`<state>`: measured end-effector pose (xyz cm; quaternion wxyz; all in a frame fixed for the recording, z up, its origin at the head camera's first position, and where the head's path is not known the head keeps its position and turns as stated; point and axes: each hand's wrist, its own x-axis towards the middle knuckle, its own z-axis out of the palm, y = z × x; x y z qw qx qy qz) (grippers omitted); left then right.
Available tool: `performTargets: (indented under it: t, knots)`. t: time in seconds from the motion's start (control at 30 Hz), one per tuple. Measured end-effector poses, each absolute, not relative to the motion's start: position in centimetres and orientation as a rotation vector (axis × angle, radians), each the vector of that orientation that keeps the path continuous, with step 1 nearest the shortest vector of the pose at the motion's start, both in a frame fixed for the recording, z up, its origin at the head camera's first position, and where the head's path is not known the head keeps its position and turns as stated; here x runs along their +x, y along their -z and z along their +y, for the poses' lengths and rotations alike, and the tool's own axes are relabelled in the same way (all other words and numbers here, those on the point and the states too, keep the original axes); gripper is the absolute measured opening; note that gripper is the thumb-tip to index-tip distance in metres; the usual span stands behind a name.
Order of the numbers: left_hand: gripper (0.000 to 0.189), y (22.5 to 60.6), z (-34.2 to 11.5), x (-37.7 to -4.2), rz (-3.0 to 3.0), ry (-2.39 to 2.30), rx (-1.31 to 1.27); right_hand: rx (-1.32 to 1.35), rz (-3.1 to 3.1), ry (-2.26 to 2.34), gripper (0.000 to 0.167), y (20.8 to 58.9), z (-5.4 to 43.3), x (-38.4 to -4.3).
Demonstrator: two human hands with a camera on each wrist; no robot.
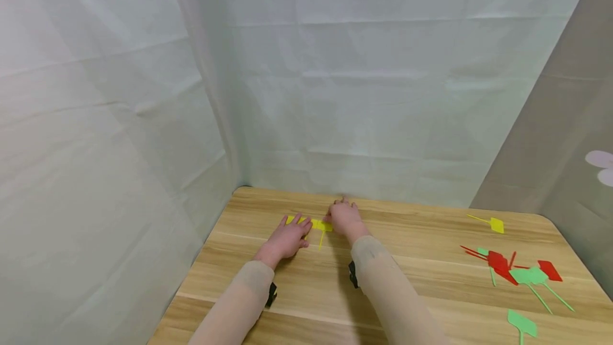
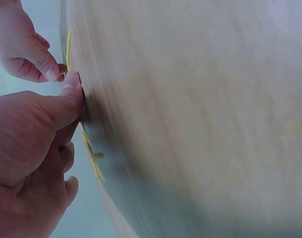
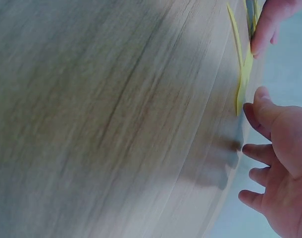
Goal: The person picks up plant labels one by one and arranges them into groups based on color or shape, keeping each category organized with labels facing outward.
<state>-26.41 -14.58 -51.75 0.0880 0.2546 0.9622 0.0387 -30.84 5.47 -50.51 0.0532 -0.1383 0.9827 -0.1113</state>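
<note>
Here I am at the far side of the wooden table (image 1: 311, 307), both hands on a row of yellow tags (image 1: 322, 224) lying just short of the back edge. The row's long axis runs left to right, nearly along that edge, its right end dipping slightly toward me. One thin stem (image 1: 322, 239) sticks out square to it, pointing back at me; another peeks out beside my left thumb.

My left hand (image 1: 286, 239) lies spread over the row's left part, fingers parted and pressing, gripping nothing. My right hand (image 1: 344, 217) is at the other end, fingers loosely extended, thumb and forefinger apart right by the last tag's edge.

Well off to my right, a lone yellow tag (image 1: 497, 225) has its stem pointing left and slightly away. Nearer me, red tags (image 1: 500, 266) overlap in a heap, most stems leftward. Green tags (image 1: 535, 276) beside them send stems toward me and rightward, and the nearest green tag (image 1: 522, 323) points its stem straight at me.
</note>
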Motion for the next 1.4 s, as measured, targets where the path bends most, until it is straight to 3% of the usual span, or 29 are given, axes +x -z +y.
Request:
performTargets:
  t: [1.4]
  knots:
    - [0.057,52.3,-14.6,-26.8,2.942,-0.069,0.808,-0.433,3.052,0.380,0.030,50.9,7.0,-31.5]
